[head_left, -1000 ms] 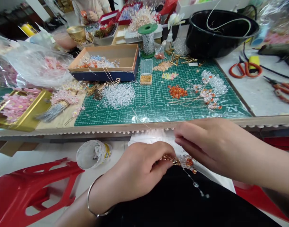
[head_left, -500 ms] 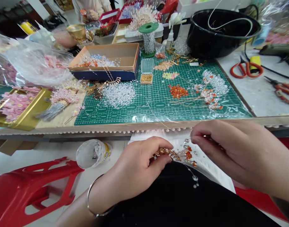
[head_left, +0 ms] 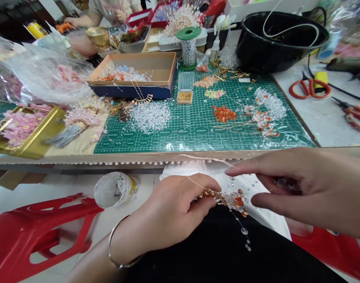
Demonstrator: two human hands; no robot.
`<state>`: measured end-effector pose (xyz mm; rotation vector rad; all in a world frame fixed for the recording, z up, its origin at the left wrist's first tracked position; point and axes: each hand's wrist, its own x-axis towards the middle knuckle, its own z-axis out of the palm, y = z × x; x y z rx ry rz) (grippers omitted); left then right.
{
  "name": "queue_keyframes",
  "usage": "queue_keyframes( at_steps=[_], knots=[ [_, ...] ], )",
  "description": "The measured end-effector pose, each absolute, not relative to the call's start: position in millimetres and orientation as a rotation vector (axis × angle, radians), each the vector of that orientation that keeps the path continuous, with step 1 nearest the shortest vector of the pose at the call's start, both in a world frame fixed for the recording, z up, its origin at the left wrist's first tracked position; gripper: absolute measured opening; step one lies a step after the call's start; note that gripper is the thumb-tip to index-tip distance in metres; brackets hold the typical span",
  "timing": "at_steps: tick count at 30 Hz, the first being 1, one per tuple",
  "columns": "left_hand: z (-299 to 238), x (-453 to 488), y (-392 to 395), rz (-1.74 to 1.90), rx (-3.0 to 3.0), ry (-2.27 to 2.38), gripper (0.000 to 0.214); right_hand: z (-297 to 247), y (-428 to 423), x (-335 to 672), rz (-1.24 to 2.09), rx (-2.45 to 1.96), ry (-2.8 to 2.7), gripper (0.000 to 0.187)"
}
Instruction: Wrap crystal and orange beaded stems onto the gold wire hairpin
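Note:
My left hand (head_left: 180,208) is closed around a gold hair comb (head_left: 218,197), its fingertips pinching the metal part. Clear and orange beads (head_left: 238,201) cluster at the comb's right end, and a strand of clear beads (head_left: 244,232) hangs below over my dark clothing. To the right, my right hand (head_left: 297,188) has its index finger and thumb spread apart. A thin pale wire (head_left: 209,158) runs from above my left hand towards the right index fingertip; whether they touch I cannot tell. Something shiny and dark shows in the right palm, too shadowed to name.
A green cutting mat (head_left: 191,137) bears piles of clear beads (head_left: 150,116) and orange beads (head_left: 223,113). Behind stand an open box (head_left: 132,91), a wire spool (head_left: 188,53) and a black basin (head_left: 280,51). Red-handled scissors (head_left: 309,88) lie right; a red stool (head_left: 15,236) stands left.
My right hand has opened from a pinch, its index finger now stretched left. The comb has shifted slightly right and down in my left hand. The wire has moved off the mat's edge.

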<state>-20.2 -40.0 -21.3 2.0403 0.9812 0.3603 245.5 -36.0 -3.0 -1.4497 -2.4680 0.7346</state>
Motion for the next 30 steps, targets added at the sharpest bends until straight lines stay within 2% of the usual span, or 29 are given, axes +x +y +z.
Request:
queue_keyframes(
  at_steps=[3, 7, 15, 21, 27, 30],
  knots=[
    [-21, -21, -40, 0.354, 2.042, 0.968, 0.011, -6, -34, 238, 0.658, -1.378, -2.567, 0.032],
    [-23, -23, -40, 0.356, 2.033, 0.963, 0.012, -7, -38, 236, 0.648, -1.424, -2.544, 0.016],
    [-27, -28, -38, 0.477, 1.924, 0.997, 0.013, -6, -38, 235, 0.985, -1.547, -2.349, 0.045],
    [-28, -29, -38, 0.559, 1.865, 0.986, 0.011, -11, -43, 236, 0.968, -1.538, -2.310, 0.040],
    [-31, -29, -41, 0.647, 1.748, 1.006, 0.009, -16, -51, 240, 0.621, -1.306, -2.550, 0.035],
    [-30, -28, -41, 0.676, 1.814, 0.955, 0.008, -12, -46, 241, 0.635, -1.283, -2.572, 0.034]
  ],
)
